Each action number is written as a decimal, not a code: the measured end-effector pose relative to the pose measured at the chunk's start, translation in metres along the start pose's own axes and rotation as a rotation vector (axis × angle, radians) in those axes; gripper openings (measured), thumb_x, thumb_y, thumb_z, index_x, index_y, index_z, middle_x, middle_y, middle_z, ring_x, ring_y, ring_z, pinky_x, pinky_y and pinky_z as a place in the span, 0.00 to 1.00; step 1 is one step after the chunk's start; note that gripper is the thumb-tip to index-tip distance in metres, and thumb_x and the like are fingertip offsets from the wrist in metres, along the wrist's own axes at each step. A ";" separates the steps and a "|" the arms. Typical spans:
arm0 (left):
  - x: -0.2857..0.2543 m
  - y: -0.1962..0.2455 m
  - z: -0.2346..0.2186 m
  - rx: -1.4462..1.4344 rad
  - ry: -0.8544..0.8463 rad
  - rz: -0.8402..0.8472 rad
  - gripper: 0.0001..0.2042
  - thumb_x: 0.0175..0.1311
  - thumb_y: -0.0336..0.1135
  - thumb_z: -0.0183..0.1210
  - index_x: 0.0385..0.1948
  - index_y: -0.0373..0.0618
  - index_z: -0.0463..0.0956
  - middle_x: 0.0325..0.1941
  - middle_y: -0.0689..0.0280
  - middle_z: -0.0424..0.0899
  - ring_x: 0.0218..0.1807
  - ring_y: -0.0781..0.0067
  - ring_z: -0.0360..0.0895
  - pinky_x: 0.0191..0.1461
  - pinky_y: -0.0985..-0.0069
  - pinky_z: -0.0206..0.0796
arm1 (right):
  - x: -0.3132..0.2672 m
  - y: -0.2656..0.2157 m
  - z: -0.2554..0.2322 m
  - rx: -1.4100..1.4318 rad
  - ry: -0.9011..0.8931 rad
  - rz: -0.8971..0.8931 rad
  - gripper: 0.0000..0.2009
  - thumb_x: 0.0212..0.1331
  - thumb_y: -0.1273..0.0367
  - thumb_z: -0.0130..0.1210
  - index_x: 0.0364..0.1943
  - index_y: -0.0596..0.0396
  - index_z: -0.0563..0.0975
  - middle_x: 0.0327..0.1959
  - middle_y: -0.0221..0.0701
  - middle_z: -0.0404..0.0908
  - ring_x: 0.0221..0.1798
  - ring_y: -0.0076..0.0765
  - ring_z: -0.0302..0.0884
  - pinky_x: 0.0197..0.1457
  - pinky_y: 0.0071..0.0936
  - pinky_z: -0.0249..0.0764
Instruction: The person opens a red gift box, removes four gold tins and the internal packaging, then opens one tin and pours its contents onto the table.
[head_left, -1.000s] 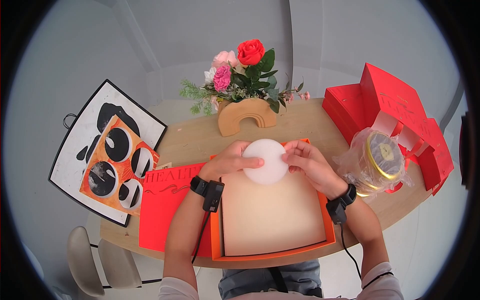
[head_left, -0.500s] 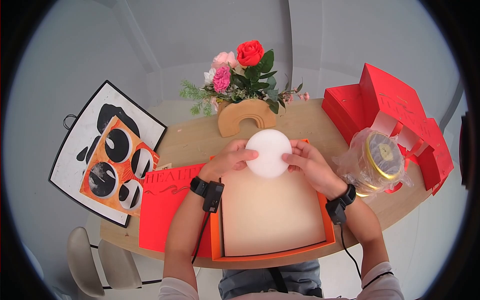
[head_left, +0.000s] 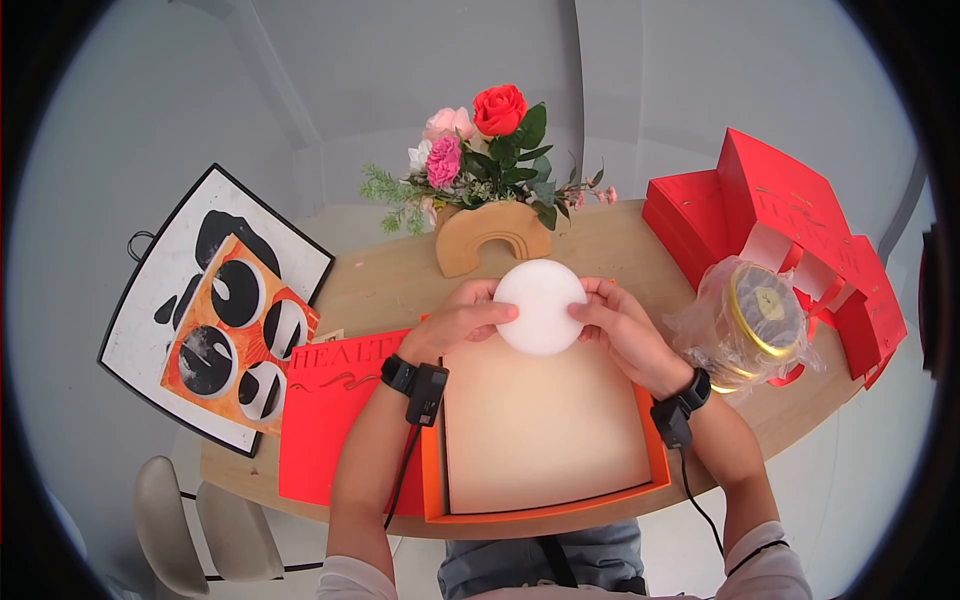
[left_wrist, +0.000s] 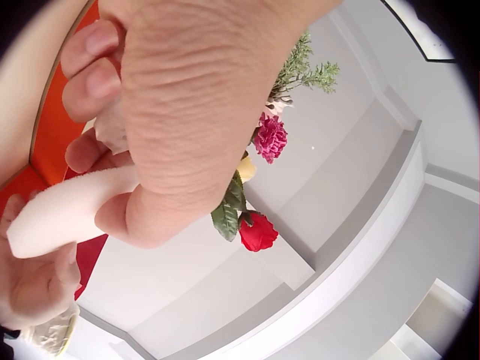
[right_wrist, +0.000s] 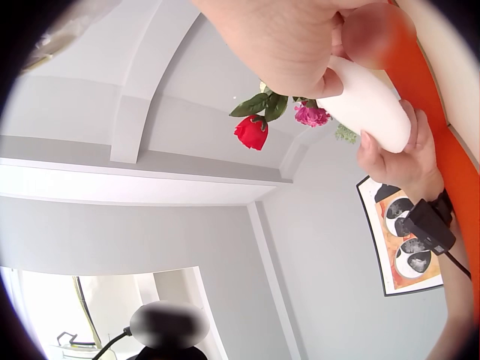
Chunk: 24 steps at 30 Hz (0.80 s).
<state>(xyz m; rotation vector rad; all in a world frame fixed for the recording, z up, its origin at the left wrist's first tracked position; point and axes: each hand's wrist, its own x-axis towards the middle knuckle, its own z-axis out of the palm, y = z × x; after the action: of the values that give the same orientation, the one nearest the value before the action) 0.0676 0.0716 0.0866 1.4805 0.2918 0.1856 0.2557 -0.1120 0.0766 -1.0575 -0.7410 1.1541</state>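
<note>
A round white disc (head_left: 540, 308), foam-like and thick at the edge, is held up over the far part of an orange-rimmed box (head_left: 432, 480). My left hand (head_left: 462, 318) pinches its left edge, thumb on the near face. On the opposite edge my right hand (head_left: 628, 335) grips it the same way, thumb in front and fingers behind. The left wrist view shows the disc (left_wrist: 64, 214) edge-on between both hands, and a bit of whitish crinkled material (left_wrist: 112, 126) by the left fingers. Inside the box lies a flat cream surface (head_left: 545, 430).
Left of the box lies a red lid (head_left: 325, 430) lettered HEALT, beside framed artwork (head_left: 215, 290). A flower arrangement (head_left: 490, 230) in an arched holder stands behind. To the right are a plastic-wrapped jar (head_left: 750, 320) with gold bands and red boxes (head_left: 780, 200).
The disc has shifted slightly to the right and tilted to face the head camera more fully. My left thumb has slid from well over its face to its edge. Both hands keep hold.
</note>
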 end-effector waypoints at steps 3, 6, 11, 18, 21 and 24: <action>0.001 -0.002 0.001 0.015 0.024 0.007 0.24 0.61 0.46 0.69 0.51 0.36 0.78 0.29 0.77 0.73 0.21 0.93 0.58 0.21 0.88 0.46 | 0.000 0.000 -0.001 0.015 -0.004 -0.002 0.16 0.66 0.72 0.59 0.56 0.57 0.72 0.44 0.25 0.80 0.44 0.18 0.75 0.46 0.18 0.70; 0.001 -0.001 0.002 0.029 0.040 0.010 0.24 0.60 0.46 0.70 0.51 0.36 0.78 0.28 0.77 0.73 0.21 0.93 0.58 0.21 0.88 0.46 | -0.001 0.000 0.001 0.014 0.002 -0.006 0.16 0.65 0.73 0.60 0.56 0.57 0.72 0.45 0.26 0.80 0.45 0.18 0.75 0.47 0.18 0.70; 0.001 0.000 0.001 0.049 0.048 0.002 0.23 0.61 0.45 0.70 0.51 0.35 0.79 0.27 0.77 0.75 0.21 0.94 0.60 0.21 0.87 0.46 | -0.001 0.000 0.000 -0.011 -0.014 -0.020 0.16 0.65 0.73 0.59 0.56 0.57 0.72 0.46 0.26 0.81 0.45 0.17 0.75 0.47 0.18 0.70; -0.002 0.004 0.007 0.028 0.052 -0.014 0.22 0.62 0.41 0.70 0.51 0.34 0.79 0.27 0.77 0.76 0.22 0.95 0.61 0.22 0.88 0.48 | 0.000 0.003 -0.001 -0.022 -0.010 -0.031 0.16 0.65 0.74 0.58 0.56 0.57 0.71 0.46 0.26 0.81 0.44 0.17 0.75 0.47 0.17 0.70; -0.001 0.002 0.007 0.033 0.057 0.025 0.23 0.62 0.42 0.70 0.53 0.35 0.78 0.28 0.77 0.76 0.21 0.95 0.60 0.22 0.88 0.47 | 0.000 0.001 0.001 -0.012 0.015 -0.004 0.16 0.64 0.75 0.59 0.55 0.57 0.71 0.46 0.26 0.81 0.44 0.17 0.75 0.47 0.17 0.70; 0.000 0.002 0.007 0.048 0.060 0.029 0.25 0.62 0.43 0.70 0.55 0.35 0.77 0.29 0.78 0.76 0.22 0.95 0.59 0.22 0.88 0.46 | -0.001 0.000 0.001 -0.012 0.006 -0.006 0.16 0.64 0.75 0.59 0.55 0.57 0.71 0.46 0.25 0.81 0.44 0.17 0.75 0.47 0.18 0.70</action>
<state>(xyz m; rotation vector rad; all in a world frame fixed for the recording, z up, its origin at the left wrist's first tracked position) 0.0697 0.0653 0.0887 1.5291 0.3250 0.2485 0.2545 -0.1122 0.0773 -1.0673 -0.7464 1.1420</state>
